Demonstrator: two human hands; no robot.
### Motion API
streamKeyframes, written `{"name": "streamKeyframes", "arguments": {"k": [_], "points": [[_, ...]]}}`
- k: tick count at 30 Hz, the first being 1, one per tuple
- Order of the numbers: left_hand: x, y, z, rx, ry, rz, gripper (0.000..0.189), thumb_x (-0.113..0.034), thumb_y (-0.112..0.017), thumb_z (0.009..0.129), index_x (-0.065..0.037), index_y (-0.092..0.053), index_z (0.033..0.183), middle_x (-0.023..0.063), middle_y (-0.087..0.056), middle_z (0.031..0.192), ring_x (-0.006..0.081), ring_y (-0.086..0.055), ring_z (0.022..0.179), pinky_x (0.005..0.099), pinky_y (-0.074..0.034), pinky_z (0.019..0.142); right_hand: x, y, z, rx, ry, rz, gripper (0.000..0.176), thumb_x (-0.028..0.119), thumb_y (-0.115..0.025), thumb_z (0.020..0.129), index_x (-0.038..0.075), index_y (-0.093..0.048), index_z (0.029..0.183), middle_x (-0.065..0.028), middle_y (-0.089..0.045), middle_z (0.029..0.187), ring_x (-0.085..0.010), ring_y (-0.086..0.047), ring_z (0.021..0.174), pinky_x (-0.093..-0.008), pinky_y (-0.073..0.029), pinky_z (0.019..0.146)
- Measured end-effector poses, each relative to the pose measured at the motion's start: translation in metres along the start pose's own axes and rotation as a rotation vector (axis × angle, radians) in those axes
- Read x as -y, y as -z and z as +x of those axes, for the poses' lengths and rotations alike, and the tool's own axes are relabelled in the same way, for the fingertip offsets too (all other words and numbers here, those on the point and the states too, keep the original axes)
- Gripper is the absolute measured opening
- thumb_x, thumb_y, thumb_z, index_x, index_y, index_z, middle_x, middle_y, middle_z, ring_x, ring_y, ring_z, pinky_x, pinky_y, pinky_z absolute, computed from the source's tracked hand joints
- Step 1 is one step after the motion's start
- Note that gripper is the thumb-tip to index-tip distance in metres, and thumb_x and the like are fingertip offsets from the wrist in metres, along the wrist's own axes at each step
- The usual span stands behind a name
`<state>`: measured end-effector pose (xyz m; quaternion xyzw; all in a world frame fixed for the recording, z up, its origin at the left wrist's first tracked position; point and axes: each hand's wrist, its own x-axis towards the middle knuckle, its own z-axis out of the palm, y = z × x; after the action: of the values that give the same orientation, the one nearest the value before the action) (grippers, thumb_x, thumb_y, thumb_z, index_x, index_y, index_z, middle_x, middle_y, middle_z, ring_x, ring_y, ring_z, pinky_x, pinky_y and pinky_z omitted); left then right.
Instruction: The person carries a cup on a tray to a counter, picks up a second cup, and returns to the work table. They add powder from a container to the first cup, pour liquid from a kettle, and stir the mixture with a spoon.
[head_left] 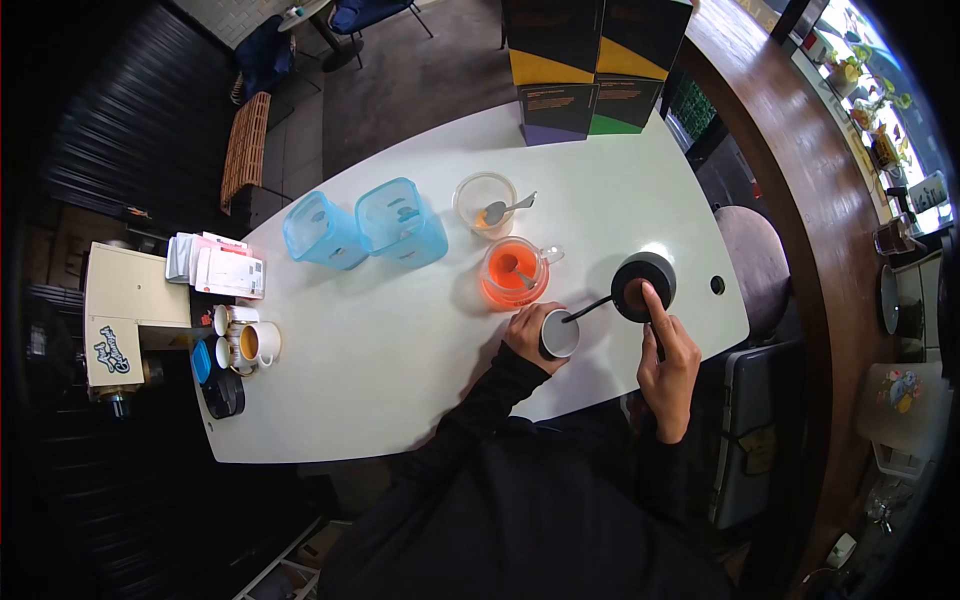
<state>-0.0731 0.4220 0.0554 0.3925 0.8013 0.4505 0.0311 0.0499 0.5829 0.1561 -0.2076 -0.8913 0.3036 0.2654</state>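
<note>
My left hand (pixel 523 337) is closed around a small cup (pixel 562 336) with a pale grey inside, near the table's front edge. In my right hand (pixel 674 368) is a black gooseneck kettle (pixel 657 276), its handle mostly hidden by the fingers. The index finger rests on the kettle's lid. The thin spout reaches left to the cup's rim; I cannot make out any liquid coming from it. Just beyond my left hand stands a clear glass jug (pixel 515 275) of orange-red liquid with a spoon in it. Behind that, a clear plastic tub (pixel 467 213) holds another spoon.
Two translucent blue containers (pixel 402 235) stand on the white table (pixel 350 390). White mugs (pixel 262 342) and cards (pixel 228 272) sit at the left end. Black boxes (pixel 560 112) with coloured corners stand at the back. A hard grey case (pixel 757 440) is at my right.
</note>
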Motion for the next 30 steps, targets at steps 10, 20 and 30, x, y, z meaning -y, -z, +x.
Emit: {"name": "streamKeyframes", "arguments": {"k": [10, 20, 30], "points": [[0.011, -0.004, -0.002, -0.054, -0.04, -0.064, 0.064, -0.011, -0.083, 0.051, -0.01, -0.055, 0.109, 0.009, -0.062, 0.101, 0.0319, -0.061, 0.095, 0.0411, -0.049, 0.084, -0.005, 0.009, -0.003, 0.085, -0.221, 0.375, 0.064, -0.015, -0.051, 0.083, 0.013, -0.049, 0.14, -0.0104, -0.06, 0.078, -0.0122, -0.052, 0.065, -0.0299, -0.05, 0.07], [0.009, 0.004, -0.004, 0.02, 0.015, -0.457, 0.059, -0.017, -0.085, 0.062, -0.006, -0.052, 0.109, 0.009, -0.067, 0.099, 0.0177, -0.066, 0.093, 0.0335, -0.052, 0.083, -0.026, -0.006, -0.009, 0.029, -0.392, 0.655, 0.08, -0.012, -0.054, 0.084, 0.014, -0.023, 0.152, 0.0021, -0.048, 0.068, -0.0051, -0.044, 0.062, -0.0201, -0.037, 0.061], [0.002, 0.029, -0.005, 0.284, 0.206, -0.937, 0.06, -0.012, -0.08, 0.064, 0.0, -0.049, 0.113, 0.0084, -0.063, 0.093, 0.0168, -0.064, 0.089, 0.0326, -0.052, 0.083, -0.069, -0.012, -0.016, -0.058, -0.411, 0.574, 0.076, -0.014, -0.053, 0.081, 0.008, -0.026, 0.149, -0.0121, -0.057, 0.12, -0.0093, -0.055, 0.072, -0.0229, -0.044, 0.069]]}}
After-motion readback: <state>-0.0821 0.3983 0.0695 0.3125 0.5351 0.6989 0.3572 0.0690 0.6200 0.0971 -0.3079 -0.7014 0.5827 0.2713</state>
